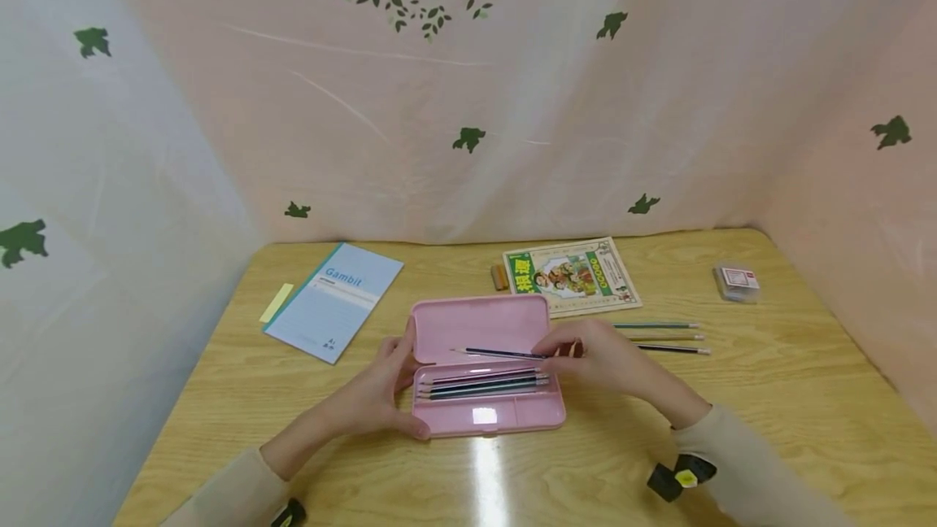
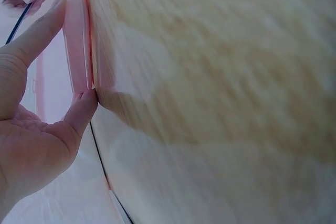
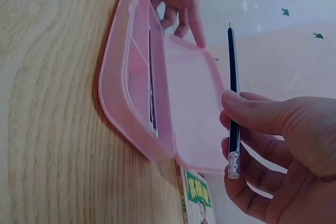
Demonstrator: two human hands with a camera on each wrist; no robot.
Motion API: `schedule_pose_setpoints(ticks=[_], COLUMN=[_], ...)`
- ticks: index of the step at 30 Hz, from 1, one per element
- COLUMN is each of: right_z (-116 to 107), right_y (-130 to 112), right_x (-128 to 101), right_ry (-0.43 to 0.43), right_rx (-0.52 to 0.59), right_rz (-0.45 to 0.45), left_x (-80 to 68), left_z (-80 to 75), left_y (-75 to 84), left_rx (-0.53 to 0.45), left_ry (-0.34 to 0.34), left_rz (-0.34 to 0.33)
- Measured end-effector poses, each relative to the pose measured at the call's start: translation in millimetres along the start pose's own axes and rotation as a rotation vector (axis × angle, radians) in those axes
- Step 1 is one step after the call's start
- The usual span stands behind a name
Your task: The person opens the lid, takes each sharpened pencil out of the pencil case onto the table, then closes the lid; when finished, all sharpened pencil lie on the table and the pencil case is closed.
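Pencil [image 3: 233,85]: light, stiff, slick; your right hand [image 1: 603,360] pinches it near the eraser end, over the open pink case [image 1: 483,413] mid-tabletop. Left hand [image 1: 384,389] steadies the case's left end, fingers straight. 3 pencils [image 1: 662,337] lie right.

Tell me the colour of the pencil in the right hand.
Dark blue pencil with a silver ferrule, pinched by the right hand; clearest in the right wrist view.

Left hand [image 1: 391,376] fingers spread, relaxed; right hand [image 1: 600,358] fingers pinched, curled.
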State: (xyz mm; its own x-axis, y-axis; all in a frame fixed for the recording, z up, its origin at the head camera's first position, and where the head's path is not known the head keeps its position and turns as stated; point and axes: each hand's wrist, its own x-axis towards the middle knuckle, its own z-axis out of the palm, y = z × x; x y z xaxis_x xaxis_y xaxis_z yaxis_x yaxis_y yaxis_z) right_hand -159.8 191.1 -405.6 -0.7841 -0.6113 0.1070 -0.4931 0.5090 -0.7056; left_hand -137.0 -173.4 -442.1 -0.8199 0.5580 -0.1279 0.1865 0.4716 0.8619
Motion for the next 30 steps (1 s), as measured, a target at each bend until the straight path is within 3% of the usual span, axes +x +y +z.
schedule_pose_setpoints(ticks=[18,25,30], right_z=[-57,-66,-66], right_y=[45,80,98], right_x=[-64,-89,-102], right_ry=[0.135,0.135,0.155], right_rx=[-0.088,-0.144,-0.262], right_rz=[-0.022,-0.036,-0.034], left_x=[0.4,0.5,-0.9], left_z=[0.4,0.3,-0.3], left_y=[-1.1,-1.7,-0.9], left_rx=[-0.022,-0.032,-0.034], left_ry=[0.001,-0.001,-0.001], left_rz=[0.016,0.034,0.024])
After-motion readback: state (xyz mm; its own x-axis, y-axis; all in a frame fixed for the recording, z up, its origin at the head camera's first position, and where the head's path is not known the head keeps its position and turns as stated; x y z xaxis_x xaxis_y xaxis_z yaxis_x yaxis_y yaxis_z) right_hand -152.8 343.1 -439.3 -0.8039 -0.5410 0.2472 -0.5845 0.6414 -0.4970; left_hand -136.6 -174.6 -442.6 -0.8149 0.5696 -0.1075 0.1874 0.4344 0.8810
